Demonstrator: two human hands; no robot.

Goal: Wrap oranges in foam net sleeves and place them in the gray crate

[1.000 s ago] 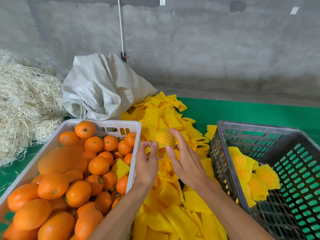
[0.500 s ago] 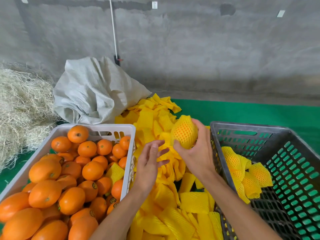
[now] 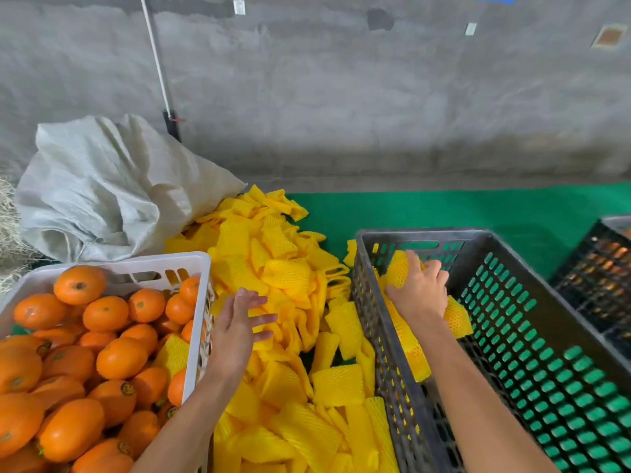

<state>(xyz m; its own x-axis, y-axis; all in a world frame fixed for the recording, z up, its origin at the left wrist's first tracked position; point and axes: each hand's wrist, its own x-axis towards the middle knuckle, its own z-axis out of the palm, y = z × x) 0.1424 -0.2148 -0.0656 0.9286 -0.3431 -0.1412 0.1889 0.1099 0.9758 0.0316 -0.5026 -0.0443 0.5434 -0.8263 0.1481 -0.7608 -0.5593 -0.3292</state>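
Observation:
My right hand [image 3: 421,291] reaches into the gray crate [image 3: 420,235] at its near-left corner and grips a wrapped orange [image 3: 397,271] in a yellow foam net. Other wrapped oranges [image 3: 457,319] lie under and beside that hand on the crate floor. My left hand [image 3: 239,319] hovers with fingers spread and empty over the pile of yellow foam net sleeves [image 3: 273,278] between the two crates. The white crate [image 3: 164,262] at the left is full of bare oranges [image 3: 119,356].
A grey woven sack [image 3: 102,192] lies behind the white crate, with straw [image 3: 5,233] at the far left. A black crate [image 3: 594,274] stands at the right edge on the green mat [image 3: 444,209]. A concrete wall rises behind.
My right hand has carried the wrapped orange from above the sleeve pile rightward and down into the gray crate. My left hand let go of it and stayed over the sleeves.

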